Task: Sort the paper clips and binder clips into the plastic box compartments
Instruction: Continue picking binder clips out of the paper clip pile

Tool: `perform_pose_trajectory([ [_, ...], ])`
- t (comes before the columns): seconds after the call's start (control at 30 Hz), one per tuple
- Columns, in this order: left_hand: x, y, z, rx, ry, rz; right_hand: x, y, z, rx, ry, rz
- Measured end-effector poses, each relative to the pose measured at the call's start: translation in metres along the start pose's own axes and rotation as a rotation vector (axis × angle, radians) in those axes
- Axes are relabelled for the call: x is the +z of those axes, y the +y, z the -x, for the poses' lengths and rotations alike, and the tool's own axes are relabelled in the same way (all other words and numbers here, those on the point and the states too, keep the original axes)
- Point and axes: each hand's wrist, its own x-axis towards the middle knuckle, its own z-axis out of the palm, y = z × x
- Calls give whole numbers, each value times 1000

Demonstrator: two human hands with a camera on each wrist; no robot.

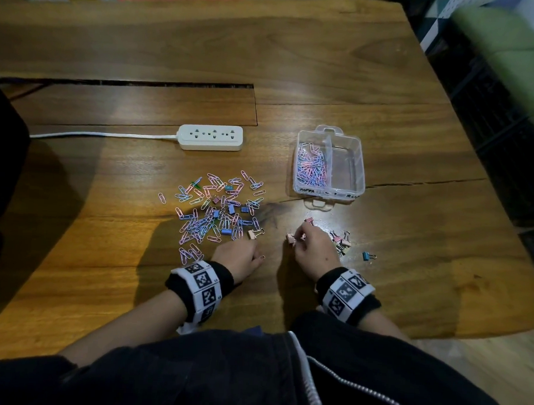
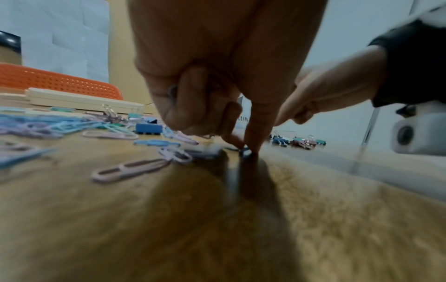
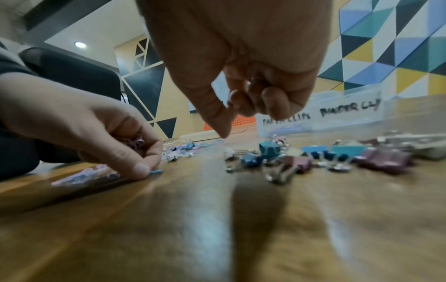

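Loose pink and blue paper clips [image 1: 215, 212], mixed with a few binder clips, lie spread left of centre. My left hand [image 1: 241, 256] holds a bunch of paper clips in its curled fingers [image 3: 135, 142]. Its thumb and forefinger pinch a blue paper clip [image 2: 245, 151] on the wood. My right hand [image 1: 312, 251] has curled fingers [image 3: 275, 103], and its thumb points down at a pale pink binder clip [image 1: 290, 238]; I see nothing held in it. A small heap of binder clips [image 1: 341, 240] lies just right of it. The clear plastic box [image 1: 328, 193] has paper clips in its left compartment [image 1: 312, 167]; the right one is bare.
A white power strip [image 1: 212, 137] with its cable lies behind the paper clips. One blue binder clip [image 1: 366, 256] lies alone at the right. A pink binder clip [image 1: 254, 233] sits between the pile and my hands. The table edge [image 1: 505, 233] runs close on the right.
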Motion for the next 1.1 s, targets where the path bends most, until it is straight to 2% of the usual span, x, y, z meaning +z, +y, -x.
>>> perform_pose_trajectory([
  [0.1, -1, -2, 5, 7, -22, 54, 12, -16, -6, -162, -89, 25],
  [0.17, -5, -9, 5, -32, -27, 219, 22, -29, -11, -247, -161, 81],
  [0.23, -11, -22, 3, -96, -16, 536, 30, -39, -16, -272, -211, 135],
  [0.37, -30, -53, 12, -181, -77, 1456, 32, -37, -18, -259, -243, 155],
  [0.43, -37, -65, 20, -177, -122, 1677, 25, -27, -16, -232, -228, 163],
  [0.5, -40, -76, 25, -185, -117, 1730, 17, -19, -14, -169, -203, 201],
  [0.6, -42, -88, 25, -254, -38, 1523, 16, -24, -7, -192, -166, 215],
  [0.7, -43, -97, 25, -351, 61, 970, 31, -44, -1, -298, -303, 166],
  [0.77, -41, -101, 29, -356, 163, 597, 43, -58, -2, -308, -406, 203],
  [0.87, -37, -102, 38, -333, 134, 221, 52, -70, -8, -304, -454, 261],
  [1.0, -30, -103, 41, -383, 7, 72, 54, -74, -12, -316, -460, 245],
  [1.1, -27, -100, 37, -359, 31, 83, 53, -71, -16, -301, -431, 252],
])
